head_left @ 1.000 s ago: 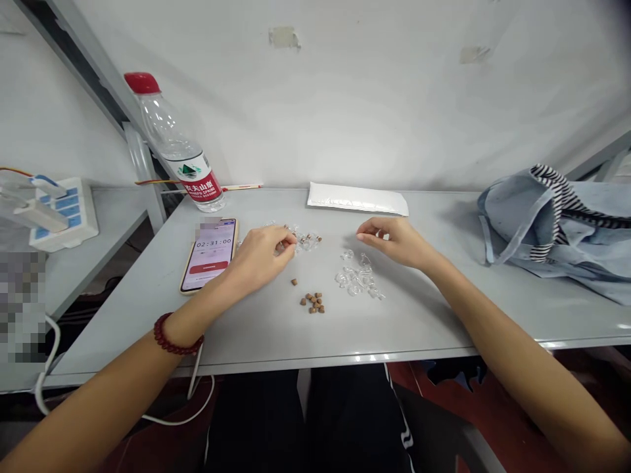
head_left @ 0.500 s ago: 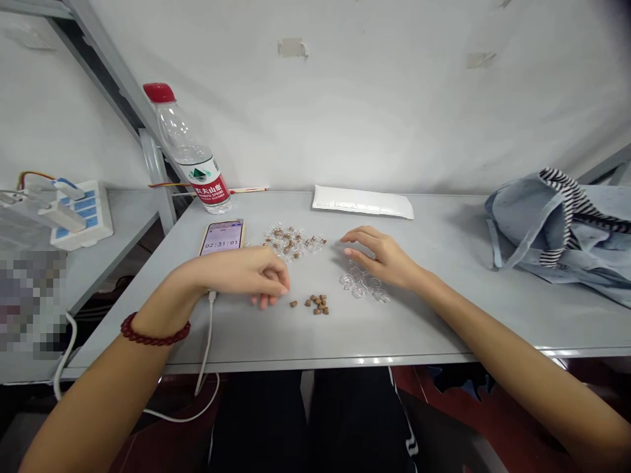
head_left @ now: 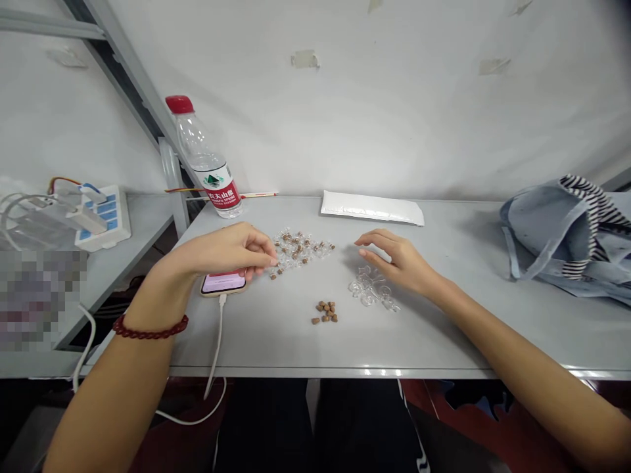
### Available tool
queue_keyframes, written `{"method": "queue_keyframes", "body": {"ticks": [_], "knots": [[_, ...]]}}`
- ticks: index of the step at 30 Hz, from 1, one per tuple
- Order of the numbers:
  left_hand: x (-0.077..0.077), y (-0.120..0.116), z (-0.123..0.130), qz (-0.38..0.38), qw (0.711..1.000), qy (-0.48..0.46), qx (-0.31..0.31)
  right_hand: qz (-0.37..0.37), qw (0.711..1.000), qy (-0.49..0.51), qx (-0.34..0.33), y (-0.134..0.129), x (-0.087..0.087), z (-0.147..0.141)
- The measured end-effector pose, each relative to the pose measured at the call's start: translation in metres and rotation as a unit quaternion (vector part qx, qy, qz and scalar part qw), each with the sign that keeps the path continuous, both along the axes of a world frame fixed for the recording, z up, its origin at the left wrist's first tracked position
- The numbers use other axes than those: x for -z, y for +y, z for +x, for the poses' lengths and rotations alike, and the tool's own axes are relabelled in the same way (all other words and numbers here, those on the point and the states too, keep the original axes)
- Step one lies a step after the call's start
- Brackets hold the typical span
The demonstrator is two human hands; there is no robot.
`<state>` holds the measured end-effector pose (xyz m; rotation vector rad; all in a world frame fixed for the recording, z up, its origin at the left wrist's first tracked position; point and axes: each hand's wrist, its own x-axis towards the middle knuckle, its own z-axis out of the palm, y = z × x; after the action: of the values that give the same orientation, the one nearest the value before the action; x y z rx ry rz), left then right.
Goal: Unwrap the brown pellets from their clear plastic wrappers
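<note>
My left hand (head_left: 246, 253) is over the phone (head_left: 224, 282), at the left edge of a pile of clear plastic pieces with brown bits (head_left: 300, 249). Its thumb and fingers are pinched together, and whatever is between them is too small to make out. A brown bit in clear plastic (head_left: 273, 276) lies just below the fingertips. My right hand (head_left: 389, 256) hovers with fingers apart, holding nothing, behind a group of empty clear plastic pieces (head_left: 372, 288). Several loose brown pellets (head_left: 327, 309) sit between the hands, nearer the front edge.
A red-capped water bottle (head_left: 217, 177) stands at the back left. Along the wall lies a white padded packet (head_left: 372, 207). A blue cloth bag (head_left: 547, 223) is on the right. Left of the table is a power strip (head_left: 111, 213); a white cable (head_left: 217, 341) runs from the phone over the front edge.
My left hand has moved back, away from the loose pellets to the plastic pile, uncovering the phone's lower end. The view has shifted slightly; my right hand keeps about the same pose.
</note>
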<state>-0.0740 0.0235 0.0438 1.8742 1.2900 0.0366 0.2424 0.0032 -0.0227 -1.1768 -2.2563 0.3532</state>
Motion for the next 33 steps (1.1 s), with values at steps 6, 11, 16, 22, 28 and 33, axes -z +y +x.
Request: {"method": "queue_keyframes", "body": {"ticks": [6, 11, 16, 22, 28, 33], "knots": [[0.004, -0.003, 0.004, 0.057, 0.992, 0.110, 0.023, 0.009, 1.000, -0.011, -0.018, -0.002, 0.000, -0.002], [0.013, 0.000, 0.006, 0.091, 0.988, 0.127, 0.019, 0.025, 1.000, -0.008, -0.017, -0.003, -0.001, -0.002], [0.020, 0.001, 0.010, 0.103, 0.982, 0.150, 0.044, 0.040, 0.999, -0.011, -0.023, -0.005, -0.001, -0.003], [0.021, -0.008, 0.021, 0.102, 0.982, 0.142, 0.068, 0.064, 0.997, -0.014, -0.041, -0.008, -0.002, -0.004], [0.022, -0.010, 0.022, 0.089, 0.982, 0.129, 0.102, 0.069, 0.996, -0.016, -0.050, -0.010, -0.002, -0.007], [0.024, -0.013, 0.026, 0.086, 0.984, 0.103, 0.118, 0.066, 0.996, -0.021, -0.056, -0.011, -0.003, -0.010]]}}
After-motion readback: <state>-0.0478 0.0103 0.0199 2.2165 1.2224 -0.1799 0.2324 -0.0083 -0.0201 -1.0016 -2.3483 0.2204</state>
